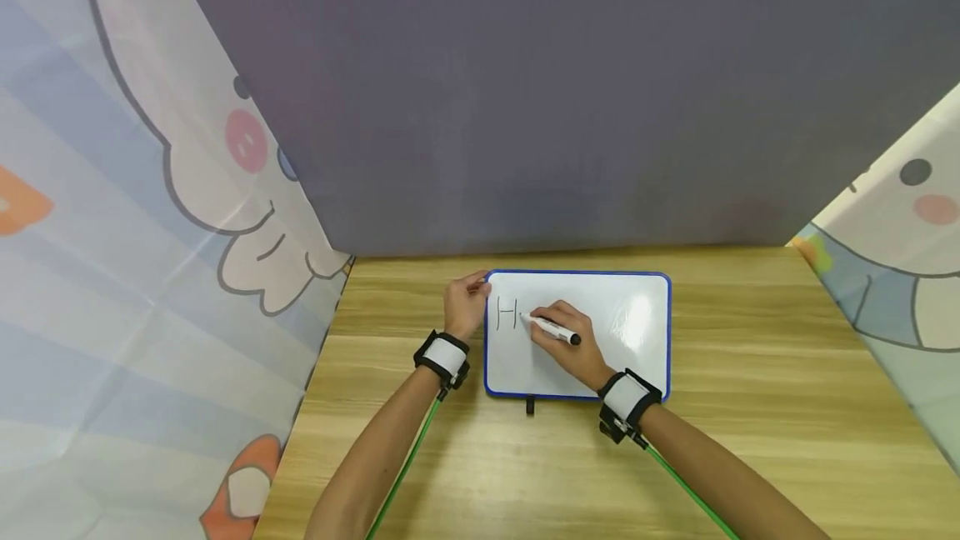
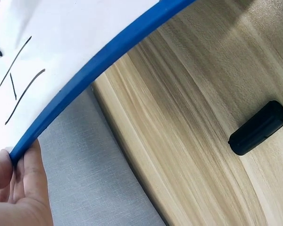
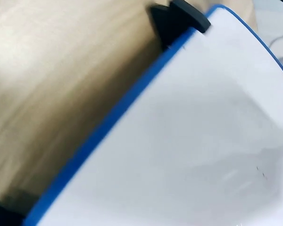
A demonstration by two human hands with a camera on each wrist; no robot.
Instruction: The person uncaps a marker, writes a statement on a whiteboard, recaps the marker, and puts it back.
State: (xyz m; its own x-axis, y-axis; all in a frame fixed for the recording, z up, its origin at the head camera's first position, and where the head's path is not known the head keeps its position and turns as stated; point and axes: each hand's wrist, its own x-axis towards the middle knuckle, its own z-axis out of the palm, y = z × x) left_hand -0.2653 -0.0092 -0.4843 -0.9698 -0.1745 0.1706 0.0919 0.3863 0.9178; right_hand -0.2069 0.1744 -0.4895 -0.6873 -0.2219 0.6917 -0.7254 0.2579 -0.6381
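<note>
A whiteboard [image 1: 562,373] with a blue rim lies in front of me, bearing a black handwritten "H" [image 1: 507,312] near its left side. My left hand [image 1: 465,307] pinches the board's left edge near the upper corner; in the left wrist view the thumb is on the white face and the fingers are behind the rim. My right hand [image 1: 570,342] grips a white marker [image 1: 551,328] with a black end, its tip at the board just right of the "H". In the right wrist view the right hand and marker are out of sight.
A short black cylinder [image 2: 258,127] is on the wood-grain table [image 1: 750,373], close to the board's near edge. Behind the table stands a grey panel [image 1: 540,107]. Cartoon-printed sheets [image 1: 150,315] hang at the sides. A green cable [image 1: 405,469] runs from each wrist strap.
</note>
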